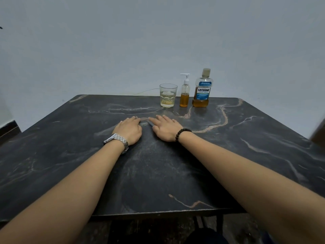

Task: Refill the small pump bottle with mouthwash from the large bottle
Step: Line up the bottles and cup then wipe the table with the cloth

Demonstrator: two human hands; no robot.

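Note:
The small pump bottle (184, 92) stands upright at the far edge of the table, with a white pump head and amber liquid filling its lower part. Just right of it stands the large mouthwash bottle (202, 88), capped, with a blue label and a little amber liquid at the bottom. My left hand (129, 129) lies palm down on the table's middle, a metal watch on its wrist. My right hand (164, 127) lies flat beside it, fingers straight, with a dark bead bracelet. Both hands hold nothing and are well short of the bottles.
A clear glass (168, 95) with a little pale liquid stands left of the pump bottle. The dark marbled table (246, 138) reaches to a plain wall behind. A thin wire runs behind the glass. A brown object shows at the right edge.

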